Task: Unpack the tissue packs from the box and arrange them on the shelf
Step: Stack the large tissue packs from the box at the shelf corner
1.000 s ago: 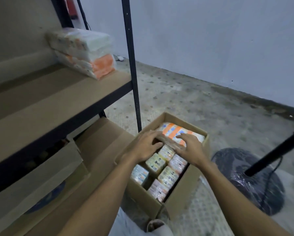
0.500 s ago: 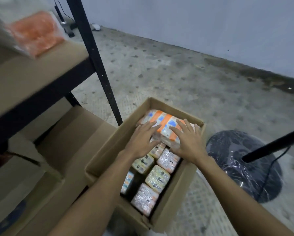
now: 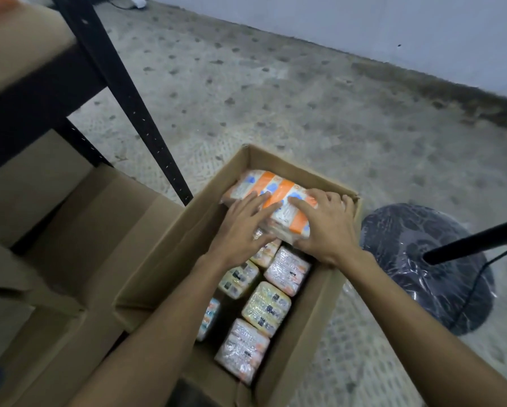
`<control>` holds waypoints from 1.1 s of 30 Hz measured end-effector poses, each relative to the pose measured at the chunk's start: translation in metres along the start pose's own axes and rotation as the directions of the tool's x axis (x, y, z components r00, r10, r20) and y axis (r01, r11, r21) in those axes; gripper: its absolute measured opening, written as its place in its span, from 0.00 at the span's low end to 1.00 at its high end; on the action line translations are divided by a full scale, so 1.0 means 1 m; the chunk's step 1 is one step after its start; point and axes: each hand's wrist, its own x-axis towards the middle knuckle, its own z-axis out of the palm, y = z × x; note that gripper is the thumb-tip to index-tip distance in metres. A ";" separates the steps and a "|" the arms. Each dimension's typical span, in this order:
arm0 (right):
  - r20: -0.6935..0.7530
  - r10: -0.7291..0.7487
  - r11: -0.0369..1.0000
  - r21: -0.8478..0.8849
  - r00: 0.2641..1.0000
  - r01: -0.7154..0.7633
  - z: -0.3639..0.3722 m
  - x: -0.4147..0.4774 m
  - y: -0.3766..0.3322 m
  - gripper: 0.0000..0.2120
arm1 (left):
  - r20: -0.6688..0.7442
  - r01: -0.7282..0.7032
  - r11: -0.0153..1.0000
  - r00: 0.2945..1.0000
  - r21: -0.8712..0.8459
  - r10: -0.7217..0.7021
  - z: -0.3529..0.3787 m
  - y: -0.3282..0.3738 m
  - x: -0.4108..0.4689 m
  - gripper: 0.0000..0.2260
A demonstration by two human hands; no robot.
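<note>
Orange-striped tissue pack (image 3: pixel 271 186) at far end of cardboard box (image 3: pixel 170 259), left hand (image 3: pixel 242 227) released, flat on top, right hand (image 3: pixel 325 227) grasping its right end

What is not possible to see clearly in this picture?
Head view:
Shelf contents: cut off by the top-left edge.
Right hand grip on the striped pack: fingertips hidden behind the pack.
Left-row packs: partly covered by the left forearm.
Pack labels: too small, blurred.

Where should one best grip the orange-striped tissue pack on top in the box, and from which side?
Probably by its left and right ends, from above, one hand each side. The orange-striped pack lies flat across the upright packs, so its near edge is free; the box wall hems its far side.
</note>
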 end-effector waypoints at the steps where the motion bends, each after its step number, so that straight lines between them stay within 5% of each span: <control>1: 0.014 0.000 1.000 0.017 1.000 0.000 -0.004 0.003 0.001 0.40 | -0.013 -0.008 1.000 1.000 0.018 0.008 0.000 -0.001 0.001 0.30; 8: 0.172 -0.004 0.953 0.299 0.985 -0.049 -0.035 0.022 0.012 0.41 | -0.070 -0.034 0.997 0.997 0.063 0.038 -0.015 0.001 0.011 0.34; 18: 0.165 -0.148 0.788 0.616 0.975 0.015 -0.077 0.013 0.006 0.31 | -0.198 -0.129 0.989 0.970 0.070 0.141 -0.057 0.015 -0.004 0.31; 33: 0.073 -0.246 0.878 0.439 0.967 0.190 -0.213 -0.066 -0.046 0.40 | -0.416 -0.226 0.943 0.854 0.246 0.313 -0.185 0.094 -0.059 0.28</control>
